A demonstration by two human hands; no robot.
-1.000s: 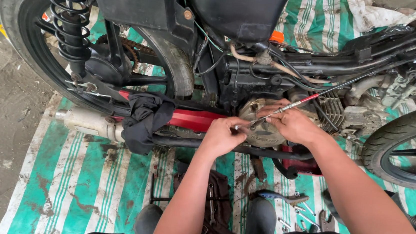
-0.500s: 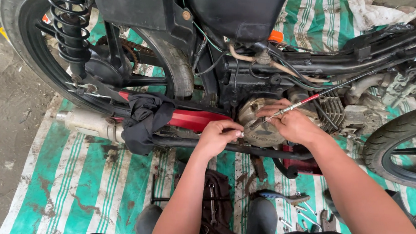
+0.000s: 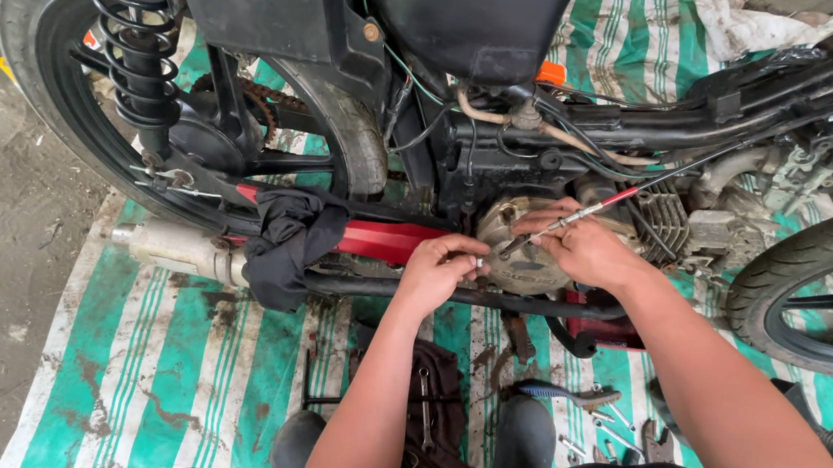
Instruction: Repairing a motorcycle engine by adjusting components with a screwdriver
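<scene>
Head view, left hand (image 3: 437, 269) and right hand (image 3: 581, 246) pinching cable (image 3: 579, 215), black rag (image 3: 287, 243) beside

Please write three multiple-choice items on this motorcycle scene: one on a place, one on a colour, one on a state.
1. Where does the black cloth lie?
A. draped over the red frame bar
B. on the front tyre
C. in the right hand

2. What colours is the striped tarp under the motorcycle?
A. blue and yellow
B. green and white
C. plain grey

3. What is the right hand doing?
A. resting flat on the tarp
B. hanging free in the air
C. holding a thin cable at the round engine cover

Answers:
1 A, the cloth hangs over the red bar beside the rear wheel.
2 B, green and white stripes show all round.
3 C, its fingers pinch the cable's end by the cover, with the left hand close beside.
</scene>
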